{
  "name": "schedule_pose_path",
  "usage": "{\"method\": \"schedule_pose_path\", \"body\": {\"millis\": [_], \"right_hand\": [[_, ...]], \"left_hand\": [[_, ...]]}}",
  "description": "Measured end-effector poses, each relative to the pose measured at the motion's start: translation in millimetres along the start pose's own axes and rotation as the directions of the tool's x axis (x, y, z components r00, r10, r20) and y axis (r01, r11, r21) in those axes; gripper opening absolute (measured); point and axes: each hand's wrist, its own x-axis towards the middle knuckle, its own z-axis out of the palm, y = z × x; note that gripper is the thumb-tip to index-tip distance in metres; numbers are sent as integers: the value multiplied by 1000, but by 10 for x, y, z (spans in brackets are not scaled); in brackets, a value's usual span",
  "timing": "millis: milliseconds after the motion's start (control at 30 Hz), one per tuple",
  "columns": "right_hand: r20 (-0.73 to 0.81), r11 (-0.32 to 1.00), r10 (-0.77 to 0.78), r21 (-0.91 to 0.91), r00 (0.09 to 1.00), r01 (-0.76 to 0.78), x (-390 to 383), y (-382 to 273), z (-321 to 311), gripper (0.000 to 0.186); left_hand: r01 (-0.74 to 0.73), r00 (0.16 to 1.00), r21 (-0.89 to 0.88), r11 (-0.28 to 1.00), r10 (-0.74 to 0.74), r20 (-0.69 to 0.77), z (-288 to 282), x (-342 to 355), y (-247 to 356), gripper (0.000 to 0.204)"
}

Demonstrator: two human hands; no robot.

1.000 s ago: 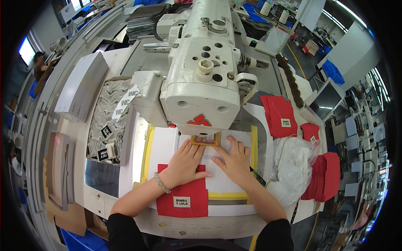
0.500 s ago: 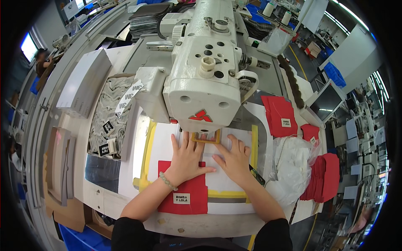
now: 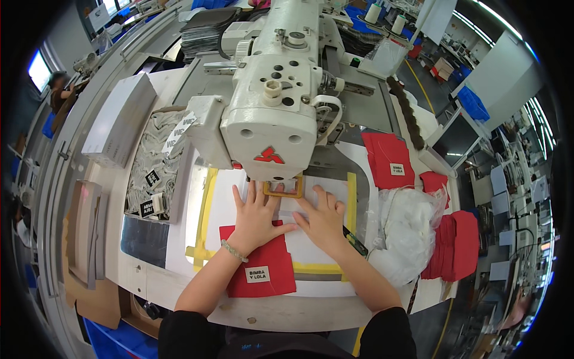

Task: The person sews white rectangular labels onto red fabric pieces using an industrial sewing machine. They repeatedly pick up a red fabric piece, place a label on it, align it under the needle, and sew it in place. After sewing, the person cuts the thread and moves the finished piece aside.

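My left hand lies spread over white paper with yellow tape edges and over a red fabric piece bearing a pale label; a beaded bracelet circles the wrist. Its fingertips reach the amber rectangular clamp frame under the sewing machine head, whose needle area is hidden. My right hand rests on the paper with fingers apart, beside the frame's lower right corner. A dark slender tool shows partly behind that wrist.
At left stand a box of labels, a long white box and cardboard trays. At right are red fabric stacks, a white plastic-wrapped bundle and a screen. A co-worker sits far left.
My left hand's fingers have spread wider and shifted to lie flatter left of the frame. My right hand has barely moved. The whole view has shifted slightly.
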Motion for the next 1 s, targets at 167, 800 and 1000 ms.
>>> {"method": "schedule_pose_path", "body": {"millis": [167, 800, 1000], "right_hand": [[-29, 1000, 9, 5, 1000, -9, -5, 3, 33, 42], [15, 996, 79, -36, 997, -78, -411, 94, -461, 50], [24, 995, 83, 55, 996, -84, -793, 128, -712, 46]], "left_hand": [[50, 999, -11, 999, -50, 4, 30, -6, 58, 86], [109, 984, -147, 983, -86, 155, -617, -426, -571, 64], [237, 960, -325, 916, -170, 221, -744, -445, -533, 51]]}}
